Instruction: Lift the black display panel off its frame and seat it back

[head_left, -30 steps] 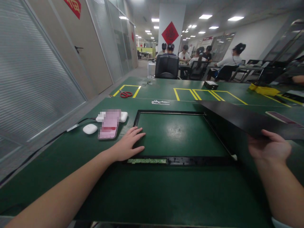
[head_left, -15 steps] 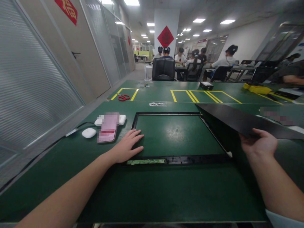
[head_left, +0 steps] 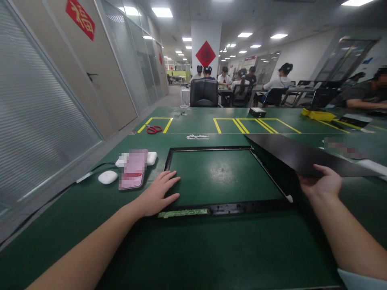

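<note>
Frame [head_left: 242, 208] lies back from the near edge of the table [head_left: 226, 251]. Left hand [head_left: 161, 194], fingers spread, rests on the frame's left side, grasping nothing. Right hand [head_left: 323, 183], half closed, grips tilted panel [head_left: 290, 151] by its edge; one-handed support could let it twist, scraping the frame.

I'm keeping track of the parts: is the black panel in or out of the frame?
Out: the right hand holds the black panel to the right of the frame, and green table shows through the frame's opening.
</note>
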Tool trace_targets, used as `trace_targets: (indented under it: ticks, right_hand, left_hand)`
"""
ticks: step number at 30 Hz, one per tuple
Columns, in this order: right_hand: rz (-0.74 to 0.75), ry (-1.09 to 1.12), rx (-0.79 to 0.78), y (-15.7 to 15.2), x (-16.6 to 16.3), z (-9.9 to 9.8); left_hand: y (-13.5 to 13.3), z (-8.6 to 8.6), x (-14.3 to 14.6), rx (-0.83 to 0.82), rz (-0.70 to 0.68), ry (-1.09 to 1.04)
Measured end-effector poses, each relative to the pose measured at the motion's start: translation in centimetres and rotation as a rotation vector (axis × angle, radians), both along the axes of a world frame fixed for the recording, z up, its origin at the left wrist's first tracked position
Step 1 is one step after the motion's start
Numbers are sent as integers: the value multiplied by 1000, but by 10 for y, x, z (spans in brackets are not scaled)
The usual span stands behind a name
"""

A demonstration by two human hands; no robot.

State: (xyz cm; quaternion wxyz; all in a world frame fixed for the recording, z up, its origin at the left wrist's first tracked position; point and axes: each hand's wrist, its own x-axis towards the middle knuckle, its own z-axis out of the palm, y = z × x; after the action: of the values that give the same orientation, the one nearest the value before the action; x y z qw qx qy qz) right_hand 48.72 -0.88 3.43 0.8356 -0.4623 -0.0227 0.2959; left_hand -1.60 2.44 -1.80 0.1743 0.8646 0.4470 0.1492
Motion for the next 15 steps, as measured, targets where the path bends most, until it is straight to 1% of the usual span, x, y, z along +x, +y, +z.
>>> trace_targets:
  ticks: [3,7,11,15]
  right_hand:
    - [32,26,-4,2,1,-4]
    - [39,67,-49,3,1,-7]
    - [63,55,-71,3,-1,-8]
    - [32,42,-106,6,-1,-10]
  left_hand:
    - [-2,4,2,-7,2,30]
    - [-3,8,3,-27,5,46]
    - [-1,4,1,-15,0,21]
    - [1,-1,0,36,-12,92]
